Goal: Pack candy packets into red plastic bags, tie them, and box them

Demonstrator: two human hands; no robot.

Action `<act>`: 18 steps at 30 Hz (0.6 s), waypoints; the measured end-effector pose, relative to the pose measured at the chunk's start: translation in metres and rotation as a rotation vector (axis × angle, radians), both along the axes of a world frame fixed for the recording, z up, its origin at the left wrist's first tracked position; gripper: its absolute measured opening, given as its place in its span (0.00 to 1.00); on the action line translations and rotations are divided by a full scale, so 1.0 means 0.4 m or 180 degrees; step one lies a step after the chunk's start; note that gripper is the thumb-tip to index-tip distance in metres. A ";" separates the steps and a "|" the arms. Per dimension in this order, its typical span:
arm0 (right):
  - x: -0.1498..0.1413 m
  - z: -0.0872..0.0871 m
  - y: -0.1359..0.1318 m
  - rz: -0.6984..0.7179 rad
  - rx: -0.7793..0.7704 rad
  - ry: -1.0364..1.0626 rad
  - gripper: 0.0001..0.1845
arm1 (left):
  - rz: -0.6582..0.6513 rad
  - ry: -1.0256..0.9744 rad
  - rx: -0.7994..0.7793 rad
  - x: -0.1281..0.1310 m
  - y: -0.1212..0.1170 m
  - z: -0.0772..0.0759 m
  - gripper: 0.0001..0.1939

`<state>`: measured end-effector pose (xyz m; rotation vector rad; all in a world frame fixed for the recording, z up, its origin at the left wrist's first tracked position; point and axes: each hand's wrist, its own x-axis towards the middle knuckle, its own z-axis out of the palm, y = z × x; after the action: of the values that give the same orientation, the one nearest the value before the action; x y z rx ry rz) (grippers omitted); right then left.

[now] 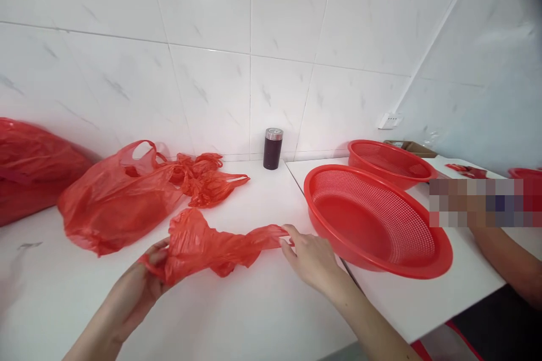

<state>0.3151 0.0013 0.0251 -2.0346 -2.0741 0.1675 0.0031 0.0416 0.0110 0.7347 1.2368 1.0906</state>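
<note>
A thin red plastic bag (215, 245) is stretched sideways between my two hands, crumpled and narrow, just above the white table (237, 316). My left hand (146, 279) grips its wide bunched end, with part of the fingers hidden behind the plastic. The thumb and forefinger of my right hand (311, 256) pinch its narrow end. Past my left hand rests a fuller red plastic bag (118, 208) with its handle loop up. Beside that bag lies a heap of crumpled red bags (207, 180). To the right of my right hand stands a red perforated basket (364, 259).
A dark tumbler (272, 149) with a silvery lid stands by the tiled wall. Behind the near basket is a second red basket (387, 161). A large red bag (34, 175) sits at far left. Another person's arm (503, 259) reaches over the table at right.
</note>
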 end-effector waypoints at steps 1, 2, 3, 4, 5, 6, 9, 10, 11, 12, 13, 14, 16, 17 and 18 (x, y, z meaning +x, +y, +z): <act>-0.006 -0.001 -0.001 0.0047 0.0147 0.0147 0.17 | -0.0069 0.0518 0.0126 -0.015 -0.013 -0.012 0.25; -0.015 -0.001 -0.002 0.0104 0.0331 0.0312 0.16 | -0.0008 0.1069 0.0377 -0.026 -0.025 -0.023 0.30; -0.027 0.000 -0.002 0.0159 0.0554 0.0467 0.14 | 0.0145 0.1633 0.0732 -0.033 -0.037 -0.032 0.35; -0.042 0.001 -0.001 0.0225 0.0797 0.0584 0.12 | 0.0365 0.2189 0.1173 -0.035 -0.047 -0.039 0.39; -0.059 0.001 0.003 0.0325 0.1033 0.0653 0.11 | 0.0593 0.2707 0.1660 -0.032 -0.056 -0.044 0.41; -0.078 0.000 0.008 0.0475 0.1226 0.0676 0.10 | 0.0762 0.3153 0.2116 -0.024 -0.064 -0.047 0.40; -0.141 -0.027 0.033 0.1105 0.1324 0.0579 0.07 | 0.0442 0.3904 0.2667 0.015 -0.080 -0.051 0.25; -0.161 -0.044 0.041 0.1307 0.1235 0.0513 0.06 | 0.0102 0.3891 0.2503 0.030 -0.084 -0.052 0.20; -0.178 -0.064 0.048 0.1475 0.1125 0.0438 0.05 | -0.0262 0.3759 0.2216 0.044 -0.086 -0.051 0.16; -0.193 -0.085 0.053 0.1614 0.1015 0.0366 0.05 | -0.0583 0.3544 0.1890 0.057 -0.088 -0.050 0.13; -0.204 -0.106 0.055 0.1729 0.0925 0.0311 0.04 | -0.0846 0.3272 0.1592 0.066 -0.090 -0.047 0.11; -0.212 -0.123 0.056 0.1813 0.0867 0.0292 0.04 | -0.1045 0.2960 0.1354 0.073 -0.092 -0.042 0.09; -0.218 -0.143 0.052 0.1895 0.0825 0.0367 0.05 | -0.1221 0.2285 0.1044 0.079 -0.096 -0.026 0.10; -0.218 -0.144 0.049 0.1901 0.0853 0.0447 0.06 | -0.1208 0.1953 0.0922 0.080 -0.098 -0.017 0.12; -0.217 -0.140 0.047 0.1903 0.0915 0.0536 0.07 | -0.1177 0.1653 0.0795 0.081 -0.100 -0.008 0.14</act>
<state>0.2282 0.0202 -0.0308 -1.1600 -2.3681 0.1230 0.0353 0.0016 0.0077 1.4431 1.3297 0.7734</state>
